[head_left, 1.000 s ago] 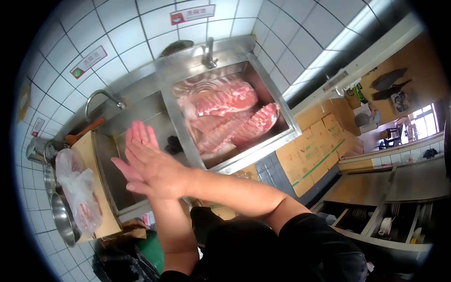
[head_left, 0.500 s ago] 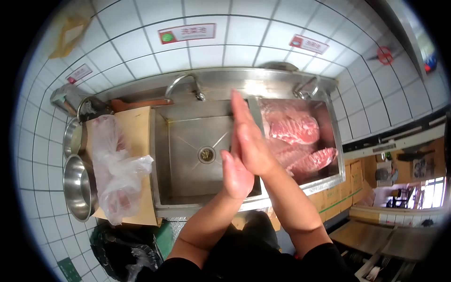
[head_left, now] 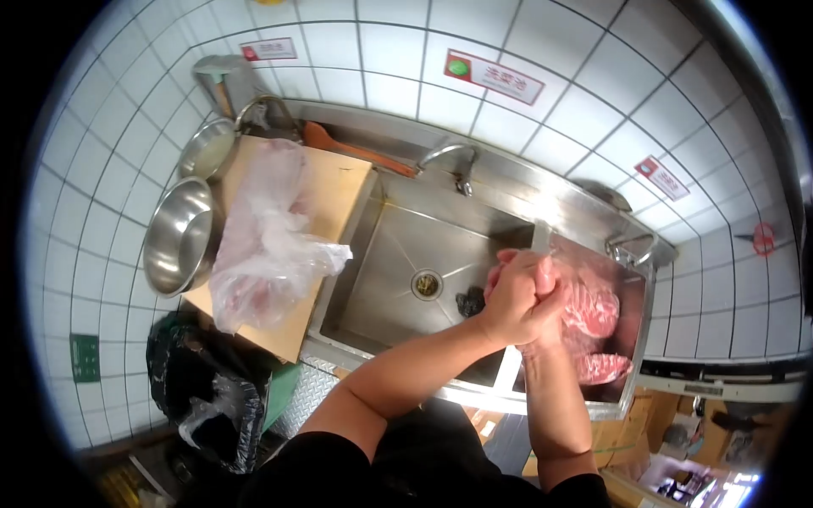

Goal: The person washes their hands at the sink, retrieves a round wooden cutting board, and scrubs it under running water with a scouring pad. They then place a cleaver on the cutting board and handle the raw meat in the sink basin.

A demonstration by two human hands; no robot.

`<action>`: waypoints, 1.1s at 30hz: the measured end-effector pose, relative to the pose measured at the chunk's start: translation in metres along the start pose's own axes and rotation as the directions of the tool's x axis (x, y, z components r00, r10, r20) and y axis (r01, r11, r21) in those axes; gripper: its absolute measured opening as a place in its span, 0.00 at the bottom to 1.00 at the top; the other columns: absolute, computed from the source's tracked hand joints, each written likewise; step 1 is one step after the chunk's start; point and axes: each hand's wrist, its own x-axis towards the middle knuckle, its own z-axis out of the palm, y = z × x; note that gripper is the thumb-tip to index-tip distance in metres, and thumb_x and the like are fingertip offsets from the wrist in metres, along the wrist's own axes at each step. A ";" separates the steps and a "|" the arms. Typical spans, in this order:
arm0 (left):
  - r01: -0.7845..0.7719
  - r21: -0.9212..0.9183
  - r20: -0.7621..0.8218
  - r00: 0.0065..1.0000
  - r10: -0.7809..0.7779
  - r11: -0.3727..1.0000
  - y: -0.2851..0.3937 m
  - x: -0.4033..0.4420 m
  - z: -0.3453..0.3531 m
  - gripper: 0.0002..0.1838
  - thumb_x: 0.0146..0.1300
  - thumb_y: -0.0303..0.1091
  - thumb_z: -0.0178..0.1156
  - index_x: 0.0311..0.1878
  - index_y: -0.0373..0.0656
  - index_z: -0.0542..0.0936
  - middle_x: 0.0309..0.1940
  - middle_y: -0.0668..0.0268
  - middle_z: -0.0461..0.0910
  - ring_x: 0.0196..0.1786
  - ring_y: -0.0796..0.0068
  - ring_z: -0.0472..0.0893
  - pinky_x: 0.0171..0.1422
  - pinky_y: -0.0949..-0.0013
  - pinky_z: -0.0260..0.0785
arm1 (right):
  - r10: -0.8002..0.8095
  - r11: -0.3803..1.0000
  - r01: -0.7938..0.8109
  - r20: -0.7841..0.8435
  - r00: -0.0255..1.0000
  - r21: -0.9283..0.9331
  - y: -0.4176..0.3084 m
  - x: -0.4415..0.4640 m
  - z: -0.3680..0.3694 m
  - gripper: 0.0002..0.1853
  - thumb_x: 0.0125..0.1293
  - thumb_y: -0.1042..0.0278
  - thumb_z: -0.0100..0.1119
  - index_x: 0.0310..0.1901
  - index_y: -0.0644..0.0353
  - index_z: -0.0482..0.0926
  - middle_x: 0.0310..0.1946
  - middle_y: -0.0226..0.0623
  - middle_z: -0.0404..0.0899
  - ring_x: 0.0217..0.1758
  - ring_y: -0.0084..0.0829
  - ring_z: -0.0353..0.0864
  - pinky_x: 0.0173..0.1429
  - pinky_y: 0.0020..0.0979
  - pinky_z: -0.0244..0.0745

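The person's left hand (head_left: 511, 295) is clasping the right hand (head_left: 549, 317), whose own fingers are too hidden to tell. Just right of them, raw meat (head_left: 595, 309) is lying in the right basin (head_left: 632, 326). Palms previously pressing flat are now folding together.

Pink-red slabs of raw meat (head_left: 594, 310) are streaked white against the silver-grey of the rectangular steel sink (head_left: 385, 262). At its left edge, the flat wooden board (head_left: 342, 184) is pale tan, the crumpled plastic bag (head_left: 275, 233) on it cloudy white, tinged pink. Dark lines grid the square white wall tiles (head_left: 391, 51).
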 end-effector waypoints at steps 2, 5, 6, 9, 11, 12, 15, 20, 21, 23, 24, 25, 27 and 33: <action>0.371 -0.142 0.005 0.927 -0.375 0.918 0.002 -0.009 0.011 0.18 0.66 0.38 0.63 0.24 0.38 0.74 0.24 0.58 0.76 0.28 0.67 0.76 0.32 0.61 0.67 | 0.015 0.999 -0.018 -0.108 0.994 -0.028 0.009 -0.006 -0.004 0.22 0.76 0.50 0.55 0.57 0.61 0.70 0.43 0.43 0.79 0.40 0.40 0.84 0.41 0.35 0.83; 0.365 -0.576 -0.021 0.888 -0.460 0.731 0.003 -0.010 0.025 0.23 0.73 0.35 0.56 0.19 0.41 0.68 0.17 0.65 0.69 0.18 0.75 0.67 0.23 0.69 0.58 | 0.036 0.999 -0.040 -0.119 0.992 -0.025 0.011 -0.007 -0.025 0.20 0.75 0.51 0.50 0.54 0.62 0.73 0.43 0.48 0.80 0.46 0.45 0.83 0.50 0.43 0.82; 0.347 -0.725 0.015 0.872 -0.490 0.595 -0.002 -0.015 0.032 0.22 0.74 0.37 0.56 0.21 0.42 0.68 0.17 0.66 0.69 0.18 0.76 0.67 0.23 0.70 0.58 | 0.049 0.996 -0.046 -0.028 0.998 0.080 0.011 -0.007 -0.036 0.23 0.66 0.57 0.53 0.57 0.63 0.72 0.49 0.48 0.78 0.54 0.46 0.79 0.59 0.43 0.76; -0.033 -0.993 0.023 0.893 -0.450 -0.116 -0.025 -0.034 0.057 0.14 0.76 0.41 0.57 0.36 0.42 0.72 0.26 0.65 0.75 0.21 0.76 0.69 0.23 0.74 0.60 | 0.007 0.916 -0.101 0.234 0.972 0.389 0.021 -0.003 -0.077 0.42 0.40 0.73 0.62 0.66 0.66 0.68 0.68 0.49 0.71 0.76 0.47 0.67 0.84 0.41 0.59; 0.074 -0.997 0.073 0.822 -0.565 -0.021 -0.037 -0.045 0.056 0.09 0.76 0.34 0.59 0.47 0.37 0.79 0.39 0.59 0.84 0.43 0.68 0.84 0.38 0.72 0.76 | -0.086 0.963 0.016 0.250 0.964 0.270 0.011 0.006 -0.077 0.25 0.57 0.64 0.62 0.55 0.62 0.72 0.51 0.46 0.74 0.60 0.49 0.73 0.72 0.50 0.67; 0.087 -0.996 0.063 0.823 -0.565 0.016 -0.038 -0.048 0.059 0.08 0.76 0.33 0.58 0.49 0.38 0.80 0.43 0.59 0.84 0.48 0.66 0.84 0.43 0.71 0.77 | -0.126 0.975 0.072 0.257 0.958 0.210 0.006 0.009 -0.073 0.17 0.65 0.60 0.62 0.50 0.60 0.74 0.42 0.44 0.75 0.52 0.50 0.77 0.65 0.54 0.71; 0.181 -0.964 0.041 0.827 -0.561 0.196 -0.078 -0.088 0.070 0.11 0.77 0.29 0.55 0.55 0.34 0.81 0.53 0.58 0.83 0.58 0.63 0.82 0.63 0.66 0.74 | 0.066 0.997 -0.053 -0.224 0.972 0.064 -0.014 0.016 -0.072 0.17 0.72 0.55 0.62 0.30 0.56 0.69 0.24 0.33 0.70 0.31 0.32 0.73 0.46 0.39 0.77; 0.383 -0.149 -0.224 0.885 -0.409 0.912 -0.050 -0.103 0.064 0.23 0.82 0.39 0.48 0.68 0.29 0.71 0.65 0.57 0.76 0.69 0.73 0.73 0.75 0.68 0.60 | -0.227 0.911 0.002 -0.498 0.837 -0.413 -0.019 0.030 -0.034 0.31 0.78 0.42 0.51 0.19 0.52 0.61 0.13 0.24 0.63 0.18 0.23 0.63 0.30 0.29 0.70; 0.383 -0.204 -0.257 0.867 -0.427 0.901 -0.047 -0.102 0.064 0.24 0.83 0.40 0.47 0.69 0.30 0.70 0.67 0.56 0.75 0.70 0.72 0.71 0.76 0.67 0.59 | -0.322 0.838 0.077 -0.376 0.869 -0.540 -0.010 0.029 -0.038 0.29 0.78 0.38 0.48 0.31 0.59 0.68 0.27 0.36 0.71 0.31 0.30 0.72 0.38 0.30 0.75; 0.511 -0.390 -0.197 0.766 -0.612 0.766 -0.031 -0.088 0.050 0.25 0.82 0.41 0.47 0.71 0.32 0.67 0.70 0.56 0.70 0.73 0.70 0.68 0.78 0.65 0.57 | -0.469 0.832 0.359 -0.188 0.863 -0.423 0.014 0.037 -0.023 0.37 0.76 0.32 0.45 0.53 0.70 0.72 0.53 0.53 0.77 0.56 0.41 0.79 0.51 0.32 0.80; 0.463 -0.588 -0.106 0.768 -0.632 0.663 -0.034 -0.080 0.036 0.26 0.80 0.40 0.51 0.72 0.32 0.65 0.68 0.55 0.70 0.72 0.69 0.69 0.77 0.64 0.58 | -0.536 0.842 0.514 -0.152 0.830 -0.163 0.023 0.043 -0.011 0.44 0.75 0.30 0.45 0.64 0.75 0.70 0.64 0.60 0.74 0.67 0.46 0.77 0.58 0.33 0.81; 0.410 -0.755 -0.010 0.773 -0.634 0.512 -0.039 -0.073 0.023 0.28 0.78 0.39 0.54 0.72 0.31 0.64 0.67 0.54 0.70 0.71 0.68 0.69 0.76 0.63 0.59 | -0.351 0.922 0.361 -0.097 0.931 0.138 0.025 0.043 -0.008 0.48 0.73 0.28 0.46 0.68 0.75 0.62 0.69 0.60 0.66 0.72 0.48 0.69 0.63 0.34 0.77; 0.327 -0.928 0.146 0.762 -0.631 0.179 -0.053 -0.067 -0.005 0.28 0.69 0.32 0.62 0.68 0.34 0.66 0.60 0.56 0.72 0.65 0.70 0.73 0.72 0.64 0.64 | -0.029 0.776 -0.087 0.173 0.984 0.625 0.026 0.034 -0.003 0.58 0.70 0.24 0.47 0.77 0.77 0.47 0.79 0.62 0.51 0.82 0.53 0.53 0.74 0.37 0.70; 0.456 -0.461 0.056 0.871 -0.487 0.761 -0.056 -0.022 -0.088 0.09 0.57 0.19 0.62 0.39 0.40 0.73 0.34 0.67 0.75 0.38 0.75 0.77 0.42 0.69 0.69 | -0.042 0.433 -0.266 0.314 0.948 0.861 0.084 0.040 -0.001 0.47 0.74 0.31 0.48 0.74 0.72 0.58 0.73 0.52 0.64 0.77 0.42 0.64 0.75 0.38 0.68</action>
